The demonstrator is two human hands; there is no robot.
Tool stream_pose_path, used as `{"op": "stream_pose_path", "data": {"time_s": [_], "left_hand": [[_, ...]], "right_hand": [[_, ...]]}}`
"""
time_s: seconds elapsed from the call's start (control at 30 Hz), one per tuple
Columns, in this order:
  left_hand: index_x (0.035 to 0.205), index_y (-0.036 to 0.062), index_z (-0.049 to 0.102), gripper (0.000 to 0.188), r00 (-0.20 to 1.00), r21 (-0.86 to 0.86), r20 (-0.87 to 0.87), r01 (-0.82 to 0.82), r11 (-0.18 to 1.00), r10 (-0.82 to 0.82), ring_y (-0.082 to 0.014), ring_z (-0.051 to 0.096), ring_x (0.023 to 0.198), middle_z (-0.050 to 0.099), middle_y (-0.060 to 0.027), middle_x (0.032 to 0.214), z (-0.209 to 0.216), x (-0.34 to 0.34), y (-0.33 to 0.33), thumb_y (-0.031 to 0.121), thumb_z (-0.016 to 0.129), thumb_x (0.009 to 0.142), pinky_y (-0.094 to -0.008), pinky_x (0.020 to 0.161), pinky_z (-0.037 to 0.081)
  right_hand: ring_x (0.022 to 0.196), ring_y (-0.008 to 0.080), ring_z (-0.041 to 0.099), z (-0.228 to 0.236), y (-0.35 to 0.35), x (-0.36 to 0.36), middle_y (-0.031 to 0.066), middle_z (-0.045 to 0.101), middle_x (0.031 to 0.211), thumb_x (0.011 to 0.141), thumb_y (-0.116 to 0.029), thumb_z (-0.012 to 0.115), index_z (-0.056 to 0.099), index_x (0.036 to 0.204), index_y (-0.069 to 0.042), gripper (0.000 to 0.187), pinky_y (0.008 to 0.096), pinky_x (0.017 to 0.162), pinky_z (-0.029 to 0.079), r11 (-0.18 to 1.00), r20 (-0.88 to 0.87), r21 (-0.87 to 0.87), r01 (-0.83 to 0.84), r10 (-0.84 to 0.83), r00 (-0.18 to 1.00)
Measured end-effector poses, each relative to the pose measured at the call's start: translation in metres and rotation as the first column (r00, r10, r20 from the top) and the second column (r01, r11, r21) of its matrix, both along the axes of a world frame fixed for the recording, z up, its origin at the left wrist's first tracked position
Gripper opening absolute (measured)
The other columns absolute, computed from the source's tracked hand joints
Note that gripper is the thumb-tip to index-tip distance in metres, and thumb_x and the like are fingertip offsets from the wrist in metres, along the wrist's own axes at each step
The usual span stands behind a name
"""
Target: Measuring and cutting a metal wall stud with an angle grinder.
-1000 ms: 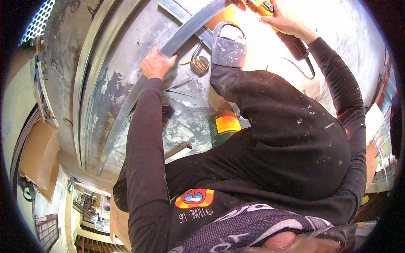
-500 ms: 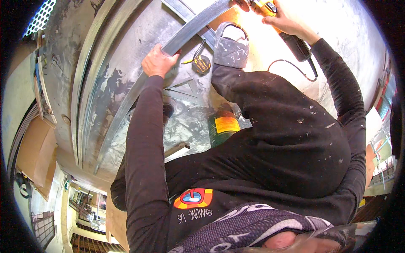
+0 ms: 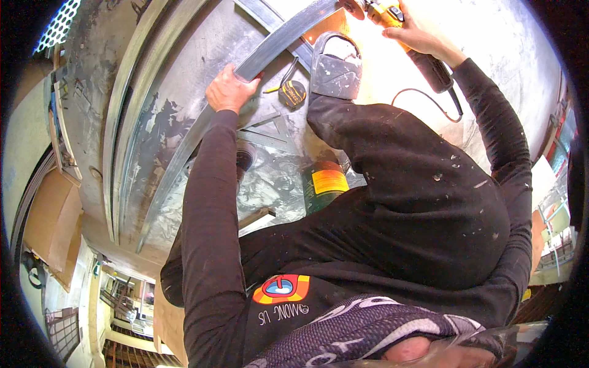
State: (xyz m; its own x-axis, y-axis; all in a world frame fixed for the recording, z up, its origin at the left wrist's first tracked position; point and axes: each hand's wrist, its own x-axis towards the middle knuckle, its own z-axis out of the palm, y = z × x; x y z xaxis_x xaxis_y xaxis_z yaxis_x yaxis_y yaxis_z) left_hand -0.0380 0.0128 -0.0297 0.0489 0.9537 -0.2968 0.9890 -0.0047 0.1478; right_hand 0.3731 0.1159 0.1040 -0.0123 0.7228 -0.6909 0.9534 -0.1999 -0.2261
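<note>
We keep our left hand (image 3: pixel 230 92) closed on a long grey metal bar (image 3: pixel 282 43); from this grip its long axis runs forward and to the right. Our right hand (image 3: pixel 420 32) is closed around a yellow-and-black angle grinder (image 3: pixel 431 70). Its round reddish disc (image 3: pixel 351 8) is forward-left of the right grip, just beside the bar's far end; whether they touch, we cannot tell. The right hand is nearer to that end. Between both grips, close to the bar, a dark grey slipper with white stains (image 3: pixel 335 76) narrows the room. Right of the left grip we see a black-and-yellow tape measure (image 3: pixel 292 94); behind it, a grey triangular square (image 3: pixel 270 134).
</note>
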Motion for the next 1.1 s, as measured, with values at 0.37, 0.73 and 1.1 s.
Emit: {"op": "stream_pose_path", "data": {"time_s": [0.37, 0.73, 1.1], "left_hand": [[0.096, 0.0096, 0.072, 0.069, 1.000, -0.008, -0.008, -0.003, 1.000, 0.003, -0.0329, 0.074, 0.081, 0.075, -0.0145, 0.090, 0.001, 0.002, 0.001, 0.066, 0.084, 0.059, -0.0444, 0.071, 0.058], [0.094, 0.0096, 0.071, 0.067, 1.000, -0.031, -0.009, -0.006, 0.999, 0.006, -0.0332, 0.073, 0.080, 0.075, -0.0143, 0.089, 0.000, -0.002, 0.000, 0.066, 0.083, 0.060, -0.0440, 0.070, 0.058], [0.087, 0.0093, 0.068, 0.066, 1.000, -0.009, 0.012, -0.006, 1.000, 0.006, -0.0341, 0.073, 0.079, 0.074, -0.0145, 0.087, 0.003, 0.003, 0.002, 0.067, 0.083, 0.060, -0.0450, 0.069, 0.058]], "right_hand": [[0.116, 0.0402, 0.061, -0.006, 0.003, 0.006, 0.0313, 0.060, 0.125, 0.079, -0.033, 0.076, 0.039, 0.143, 0.002, 0.082, 0.0453, 0.098, 0.049, 0.993, -0.071, 0.108, -0.041, 0.049, 0.996], [0.111, 0.0408, 0.063, 0.009, 0.009, -0.006, 0.0318, 0.062, 0.121, 0.078, -0.036, 0.077, 0.038, 0.142, 0.007, 0.086, 0.0443, 0.094, 0.051, 0.996, -0.180, -0.052, 0.069, -0.077, 0.981], [0.121, 0.0408, 0.058, -0.008, -0.001, 0.010, 0.0333, 0.057, 0.131, 0.080, -0.036, 0.077, 0.034, 0.147, 0.005, 0.090, 0.0435, 0.101, 0.048, 0.995, -0.169, 0.102, -0.017, 0.034, 0.985]]}}
